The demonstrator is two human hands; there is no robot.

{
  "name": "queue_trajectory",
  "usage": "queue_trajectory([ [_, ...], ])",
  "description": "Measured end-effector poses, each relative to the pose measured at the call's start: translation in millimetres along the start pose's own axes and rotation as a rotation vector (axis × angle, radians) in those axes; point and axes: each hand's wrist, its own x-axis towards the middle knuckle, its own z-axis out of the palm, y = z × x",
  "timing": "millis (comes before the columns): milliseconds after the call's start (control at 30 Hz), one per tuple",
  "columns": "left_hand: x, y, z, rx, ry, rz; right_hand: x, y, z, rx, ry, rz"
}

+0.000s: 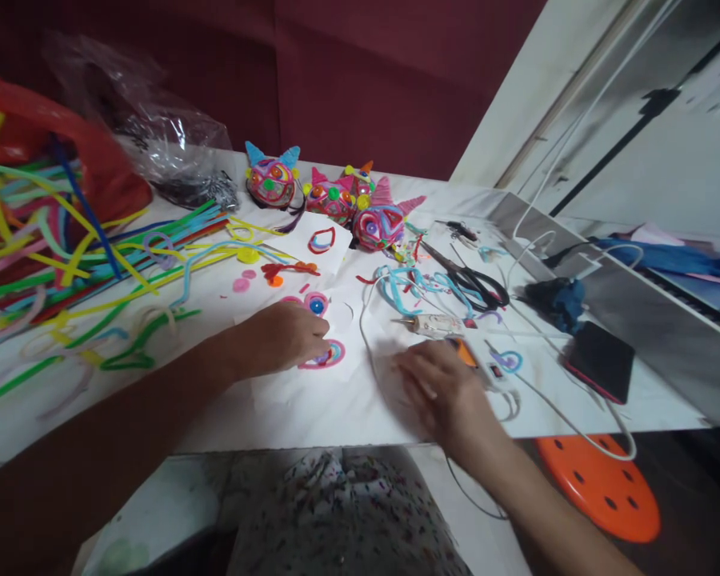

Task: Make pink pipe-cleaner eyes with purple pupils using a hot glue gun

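My left hand (291, 336) rests over a white paper sheet (285, 400), fingers bent and closed together; what they pinch, if anything, is hidden. Beside them lie a pink coiled piece with a blue centre (317, 306) and a pink, blue and purple coiled piece (334, 354), partly covered by the hand. My right hand (444, 392) hovers low over the table, slightly blurred, its fingers loosely bent and apart with nothing seen in them. Just beyond it are a corded tool with a pale handle and metal tip (435, 325) and a white-and-orange box (471, 356).
Colourful fuzzy strips (96, 256) spill from a red bag (96, 176) at left. Several decorated horned heads (273, 182) stand at the back. Black scissors (477, 284), light-blue strips (408, 288), a dark phone (600, 360) and loose cables lie at right. An orange stool (600, 480) stands below.
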Motion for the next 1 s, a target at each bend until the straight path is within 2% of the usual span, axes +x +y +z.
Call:
queue_trajectory([
  [67, 0.1, 0.5, 0.3, 0.005, 0.010, -0.004, 9.3, -18.1, 18.5, 0.045, -0.122, -0.036],
  [100, 0.2, 0.8, 0.5, 0.005, 0.020, -0.003, 13.1, -23.9, 27.4, 0.042, -0.145, -0.041],
  [200, 0.5, 1.2, 1.1, -0.004, 0.038, -0.004, 20.0, -30.3, 48.9, -0.038, -0.137, -0.044],
  [300, 0.6, 1.1, 0.7, -0.022, 0.050, -0.006, 21.8, -29.8, 59.0, -0.084, -0.121, -0.042],
  [533, 1.9, 2.1, 0.4, -0.058, 0.066, -0.025, 20.3, -29.9, 58.9, -0.097, -0.138, -0.055],
  [700, 3.9, 2.7, -0.3, -0.093, 0.014, -0.044, 21.7, -31.8, 59.8, -0.104, -0.174, -0.046],
  [1000, 4.3, 3.4, -0.6, -0.098, 0.000, -0.048, 21.8, -36.8, 60.7, -0.164, -0.138, -0.051],
])
